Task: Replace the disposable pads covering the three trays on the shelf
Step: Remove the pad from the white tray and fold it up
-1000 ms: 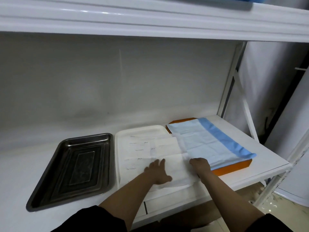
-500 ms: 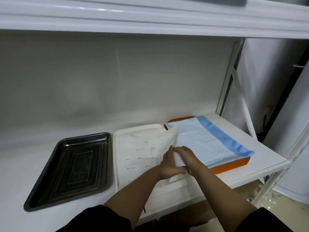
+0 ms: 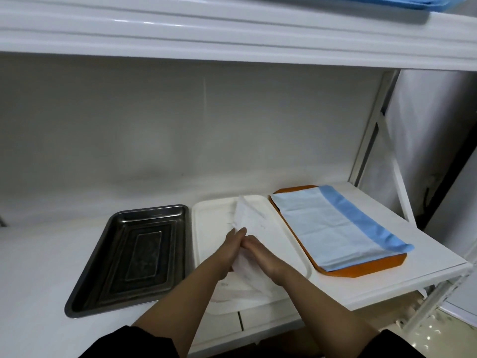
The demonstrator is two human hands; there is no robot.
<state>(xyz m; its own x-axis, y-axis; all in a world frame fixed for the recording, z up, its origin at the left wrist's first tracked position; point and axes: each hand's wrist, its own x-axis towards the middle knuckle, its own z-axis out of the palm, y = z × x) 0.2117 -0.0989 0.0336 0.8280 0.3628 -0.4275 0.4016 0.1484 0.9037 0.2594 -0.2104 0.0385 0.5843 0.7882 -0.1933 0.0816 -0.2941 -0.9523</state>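
Note:
Three trays stand side by side on the white shelf. The dark metal tray (image 3: 129,257) on the left is bare. Over the middle white tray (image 3: 210,223) a white pad (image 3: 249,218) is bunched upright between both hands. My left hand (image 3: 229,250) and my right hand (image 3: 260,254) press against each other and grip the pad between them. Part of the pad hangs down over the tray's front edge. The orange tray (image 3: 366,270) on the right lies under a pale blue pad (image 3: 322,223) with a darker blue band.
An upper shelf (image 3: 232,29) overhangs the work area and carries blue sheets (image 3: 387,1) at its right end. A white frame post (image 3: 371,130) stands at the right. The shelf's front edge (image 3: 387,293) drops to the floor at the lower right.
The white pad lay flat on the middle tray a second ago. Both hands have gathered it toward the middle and lifted it into a bunch, baring much of the white tray.

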